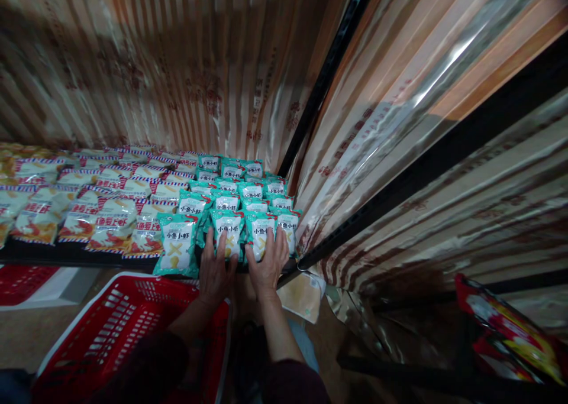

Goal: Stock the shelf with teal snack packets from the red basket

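Observation:
Rows of teal-and-white snack bags stand at the right end of a dark shelf. My left hand rests against a front-row bag, its fingers spread over the lower front. Beside it, my right hand lies with fingers apart on the front of the bags at the right corner. Neither hand is wrapped round a bag. One teal bag at the front left leans out past the shelf edge. White-and-red snack bags fill the shelf to the left.
Below the shelf is a red shopping basket with a pale rim. A black metal post and a slanting black beam border the shelf. Plastic-wrapped panels rise behind. Colourful packets sit at the lower right.

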Demonstrator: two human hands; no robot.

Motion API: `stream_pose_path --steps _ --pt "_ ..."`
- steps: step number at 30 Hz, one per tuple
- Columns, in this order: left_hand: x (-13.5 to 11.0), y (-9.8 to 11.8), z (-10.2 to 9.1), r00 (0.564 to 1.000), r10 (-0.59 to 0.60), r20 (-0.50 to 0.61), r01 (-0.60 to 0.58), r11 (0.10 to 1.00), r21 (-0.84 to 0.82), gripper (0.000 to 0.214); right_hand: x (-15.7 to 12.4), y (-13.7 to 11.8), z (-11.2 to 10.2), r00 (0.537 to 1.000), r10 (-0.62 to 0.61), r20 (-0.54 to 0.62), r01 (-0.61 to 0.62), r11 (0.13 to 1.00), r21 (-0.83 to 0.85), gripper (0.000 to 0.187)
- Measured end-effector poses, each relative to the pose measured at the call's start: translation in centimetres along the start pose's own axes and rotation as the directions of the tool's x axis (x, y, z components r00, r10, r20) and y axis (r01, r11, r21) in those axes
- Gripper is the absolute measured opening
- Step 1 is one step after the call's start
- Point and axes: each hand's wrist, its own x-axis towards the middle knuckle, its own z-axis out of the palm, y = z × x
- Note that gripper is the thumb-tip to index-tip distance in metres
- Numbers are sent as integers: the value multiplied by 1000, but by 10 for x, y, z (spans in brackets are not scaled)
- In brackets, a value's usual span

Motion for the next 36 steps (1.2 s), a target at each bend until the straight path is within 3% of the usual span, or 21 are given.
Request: stream_pose_path --steps 8,14,28,36 --pt "1 -1 -1 1000 26 -3 -26 999 -36 69 0 1 1 1000 -1 -17 1 1000 15 70" --pt "-1 -1 -2 994 79 -74 -78 997 11 71 0 2 0 1000 26 1 -26 1000 15 71" --pt "1 -1 -3 996 88 -20 -88 996 20 65 0 1 -1 999 -20 -38 21 1000 7 65" --pt "5 1 -3 997 71 7 -70 997 -42 59 -2 -2 1 998 -54 -30 54 999 5 52"
